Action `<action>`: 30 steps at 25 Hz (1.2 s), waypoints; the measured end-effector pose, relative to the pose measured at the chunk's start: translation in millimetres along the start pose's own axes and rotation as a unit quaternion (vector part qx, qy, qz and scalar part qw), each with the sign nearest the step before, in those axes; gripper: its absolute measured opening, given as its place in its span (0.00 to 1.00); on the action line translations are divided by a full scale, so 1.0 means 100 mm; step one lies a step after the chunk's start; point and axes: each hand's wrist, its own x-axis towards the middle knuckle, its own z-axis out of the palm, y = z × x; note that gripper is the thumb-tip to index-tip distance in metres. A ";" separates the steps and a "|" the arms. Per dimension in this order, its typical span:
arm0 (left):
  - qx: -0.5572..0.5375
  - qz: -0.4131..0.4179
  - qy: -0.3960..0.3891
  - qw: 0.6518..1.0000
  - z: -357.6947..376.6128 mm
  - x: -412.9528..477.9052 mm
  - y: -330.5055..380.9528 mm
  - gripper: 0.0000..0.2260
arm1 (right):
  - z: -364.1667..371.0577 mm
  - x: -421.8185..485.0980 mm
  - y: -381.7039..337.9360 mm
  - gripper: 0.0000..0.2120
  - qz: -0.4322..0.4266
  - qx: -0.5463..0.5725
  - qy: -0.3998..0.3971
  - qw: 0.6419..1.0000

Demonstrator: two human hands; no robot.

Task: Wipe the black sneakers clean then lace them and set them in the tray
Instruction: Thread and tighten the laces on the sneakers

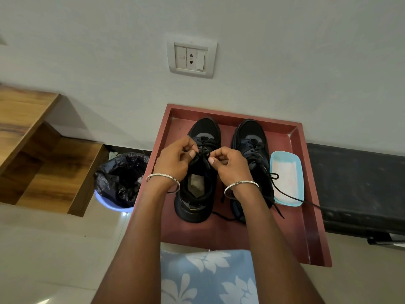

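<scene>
Two black sneakers stand side by side in a dark red tray [304, 227], toes toward the wall. Over the left sneaker [198, 207], my left hand [175, 160] and my right hand [228, 164] each pinch a part of its black lace [202, 155] near the top eyelets. The right sneaker [249, 137] has loose lace ends [285, 194] trailing over the tray's right side. My right wrist hides part of the right sneaker.
A light blue dish [287, 178] with a white cloth or wipe lies in the tray right of the shoes. A bin [119, 178] lined with a black bag stands left of the tray. Wooden steps [32, 150] rise at the left. A black bench [359, 185] runs to the right.
</scene>
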 end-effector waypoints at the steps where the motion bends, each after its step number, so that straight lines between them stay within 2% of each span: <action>1: -0.049 -0.007 0.002 0.999 -0.01 -0.01 0.00 0.10 | 0.01 0.00 0.00 0.03 0.001 -0.003 0.001 1.000; 4: -0.171 -0.042 -0.004 0.984 -0.04 0.00 -0.04 0.08 | 0.04 0.01 0.01 0.03 0.002 -0.005 0.001 1.000; 10: -0.249 -0.096 0.016 0.964 -0.06 0.01 -0.03 0.09 | 0.04 0.02 0.01 0.03 0.001 -0.005 -0.007 1.000; 13: -0.185 -0.108 0.010 0.977 -0.07 0.01 -0.05 0.12 | 0.02 0.02 0.01 0.04 0.001 -0.006 -0.009 1.000; 17: -0.076 -0.065 0.020 0.995 -0.05 0.01 -0.06 0.11 | 0.03 0.02 0.01 0.04 0.001 0.000 -0.010 1.000; 20: -0.043 -0.041 0.022 0.998 -0.01 0.04 -0.03 0.08 | 0.05 0.02 0.02 0.03 0.006 0.005 -0.003 1.000; 26: 0.005 -0.007 -0.011 1.000 -0.04 0.06 -0.04 0.14 | 0.05 0.02 0.01 0.03 0.007 -0.005 -0.003 1.000; 30: 0.068 0.008 -0.003 0.998 -0.02 0.07 0.03 0.09 | 0.04 0.02 0.01 0.04 0.010 -0.008 -0.002 1.000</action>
